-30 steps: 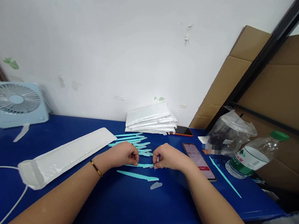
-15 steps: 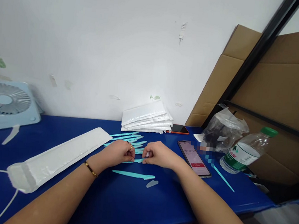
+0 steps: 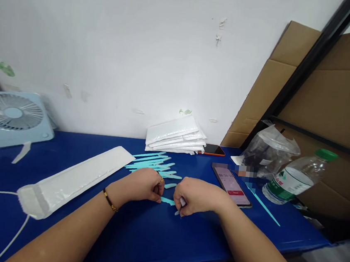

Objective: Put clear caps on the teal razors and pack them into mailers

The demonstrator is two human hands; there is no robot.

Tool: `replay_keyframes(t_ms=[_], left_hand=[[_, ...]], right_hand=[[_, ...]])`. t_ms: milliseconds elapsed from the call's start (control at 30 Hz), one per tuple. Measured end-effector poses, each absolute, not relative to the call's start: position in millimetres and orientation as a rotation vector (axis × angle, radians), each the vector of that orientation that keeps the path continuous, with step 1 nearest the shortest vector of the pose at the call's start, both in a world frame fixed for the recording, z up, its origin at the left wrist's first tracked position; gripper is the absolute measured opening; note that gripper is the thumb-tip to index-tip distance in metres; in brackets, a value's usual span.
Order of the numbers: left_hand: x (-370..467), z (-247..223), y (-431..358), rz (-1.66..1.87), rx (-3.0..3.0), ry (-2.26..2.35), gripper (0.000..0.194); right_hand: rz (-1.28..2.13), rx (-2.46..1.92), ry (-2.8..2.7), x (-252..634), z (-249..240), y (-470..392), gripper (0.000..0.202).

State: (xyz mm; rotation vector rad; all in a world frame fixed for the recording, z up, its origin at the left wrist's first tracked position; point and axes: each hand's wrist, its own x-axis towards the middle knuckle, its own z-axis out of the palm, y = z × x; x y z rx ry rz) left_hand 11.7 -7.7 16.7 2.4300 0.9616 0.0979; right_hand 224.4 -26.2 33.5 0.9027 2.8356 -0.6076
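A turquoise eyebrow razor [image 3: 167, 201] lies low over the blue table between my hands. My left hand [image 3: 146, 185] has thumb and fingers closed on one end of it. My right hand [image 3: 197, 198] is closed at the razor's other end, its fingertips pinching a small translucent blade cap [image 3: 177, 212]. Its fingers partly cover the cap and the razor's tip. Just behind, another razor [image 3: 171, 185] shows between the hands. Several more turquoise razors [image 3: 151, 162] lie in a loose, overlapping row beyond my left hand.
A white padded mailer [image 3: 79, 179] lies at left near a pale blue fan [image 3: 13, 118]. Stacked white mailers [image 3: 174, 135] rest against the wall. At right are a phone [image 3: 230, 184], a single razor [image 3: 264, 205], a plastic bag [image 3: 266, 151] and a water bottle [image 3: 298, 177].
Both hands have come nearer, leaving the razor they were at behind them. My left hand has taken the nearer razor, and my right hand the loose cap from the table.
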Motion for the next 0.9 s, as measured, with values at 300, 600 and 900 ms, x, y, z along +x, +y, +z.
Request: replay_keyframes(t_ms=[300,600,900], left_hand=[[6.3,24.9,-9.2,0.085,2.489,1.029,0.01],[-0.3,30.0,-1.5,0.482,2.273,1.057,0.025],[-2.2,27.7,1.3,0.558,2.24,1.029,0.033]], right_hand=[[-1.034,1.239,2.855,249.7,50.5,-13.6,0.008],[-1.923,1.675,3.097,240.8,44.6,2.5,0.021],[-2.212,1.783,2.964,240.3,36.9,7.5,0.023]])
